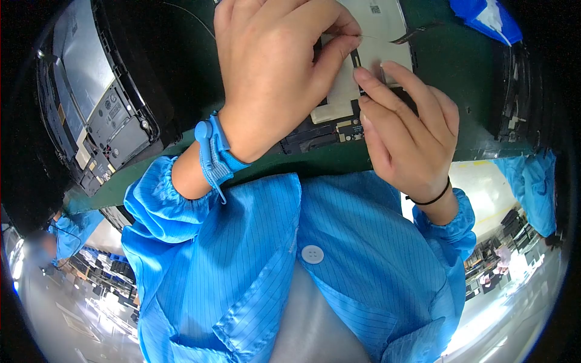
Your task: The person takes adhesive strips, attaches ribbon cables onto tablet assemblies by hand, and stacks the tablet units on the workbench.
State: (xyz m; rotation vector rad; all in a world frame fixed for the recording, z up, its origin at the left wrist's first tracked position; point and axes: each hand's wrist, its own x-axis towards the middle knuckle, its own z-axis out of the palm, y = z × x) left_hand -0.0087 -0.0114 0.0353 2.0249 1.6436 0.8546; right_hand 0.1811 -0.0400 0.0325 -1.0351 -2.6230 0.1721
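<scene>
My left hand (272, 66), with a blue strap at the wrist, pinches one end of a thin wire between thumb and index finger. From there the wire runs right to a dark narrow strip (416, 32). Beneath both hands lies a flat device with a pale panel (339, 97) and small dark parts along its near edge. My right hand (411, 127), a black band at its wrist, has its fingers bent and apart. Its index fingertip is at a dark piece (356, 58) on the panel. My left hand's other fingers are partly cut off by the top edge.
Another opened device (115, 124) stands at the left of the green table (200, 91). A blue and white item (487, 18) lies at the top right, above a dark frame (514, 91). Blue sleeves of other people show at both sides.
</scene>
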